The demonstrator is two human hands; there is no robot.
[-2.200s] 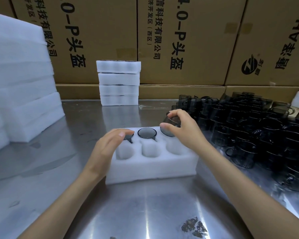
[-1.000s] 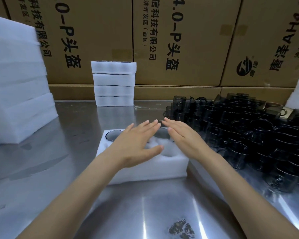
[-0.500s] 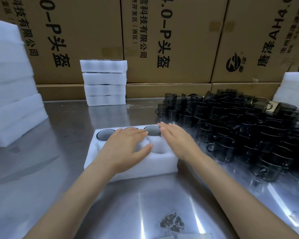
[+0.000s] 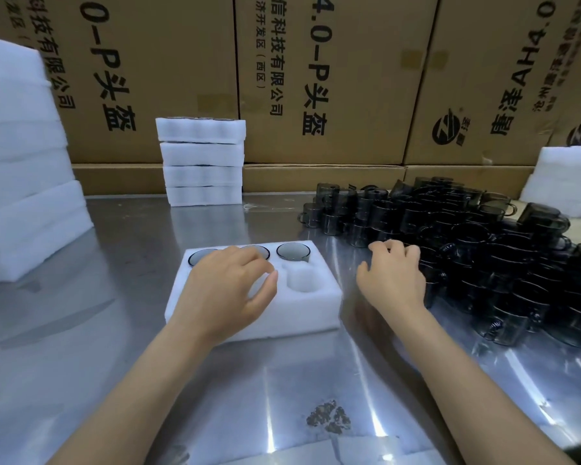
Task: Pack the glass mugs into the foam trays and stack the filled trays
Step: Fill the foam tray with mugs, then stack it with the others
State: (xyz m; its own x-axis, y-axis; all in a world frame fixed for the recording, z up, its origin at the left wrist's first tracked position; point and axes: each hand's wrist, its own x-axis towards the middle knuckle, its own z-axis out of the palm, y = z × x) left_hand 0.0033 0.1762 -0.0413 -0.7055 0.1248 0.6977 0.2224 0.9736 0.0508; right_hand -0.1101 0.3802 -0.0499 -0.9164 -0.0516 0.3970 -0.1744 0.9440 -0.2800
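Observation:
A white foam tray (image 4: 302, 310) lies on the steel table in front of me. Three dark glass mugs fill its far row; the right one (image 4: 293, 252) shows fully. The near right pocket (image 4: 302, 279) is empty. My left hand (image 4: 228, 290) rests over the tray's near left pockets, fingers loosely bent, holding nothing. My right hand (image 4: 391, 273) hovers right of the tray at the edge of the pile of loose dark mugs (image 4: 477, 250), fingers curled downward, nothing visibly held.
A stack of filled foam trays (image 4: 202, 162) stands at the back against cardboard boxes (image 4: 316, 78). Empty foam trays are piled at the left (image 4: 21, 169) and far right (image 4: 571, 176). A dark smudge (image 4: 327, 416) marks the near table.
My right hand left the tray and moved right to the mug pile. My left hand slid back over the near pockets. All three far-row mugs are seated now.

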